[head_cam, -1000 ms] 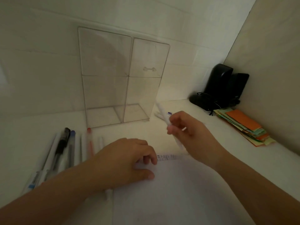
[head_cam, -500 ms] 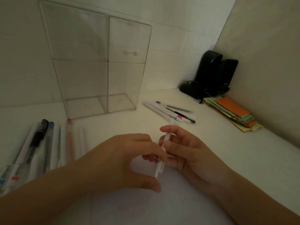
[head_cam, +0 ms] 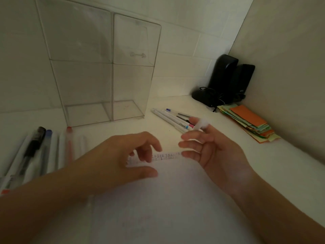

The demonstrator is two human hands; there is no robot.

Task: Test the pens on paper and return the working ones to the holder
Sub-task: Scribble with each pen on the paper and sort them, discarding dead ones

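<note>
Parted now, both hands (head_cam: 123,155) (head_cam: 211,150) spread over paper (head_cam: 167,208).

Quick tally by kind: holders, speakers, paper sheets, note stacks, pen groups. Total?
Clear holder: 1
Black speakers: 2
Paper sheet: 1
Coloured note stack: 1
Pen groups: 2, left group, right group
Total: 7

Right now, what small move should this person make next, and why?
Probably lower the right hand so the blurred white pen at its fingers touches the paper for a scribble. The clear holder stands empty, and I see no scribble on the paper below.
</note>
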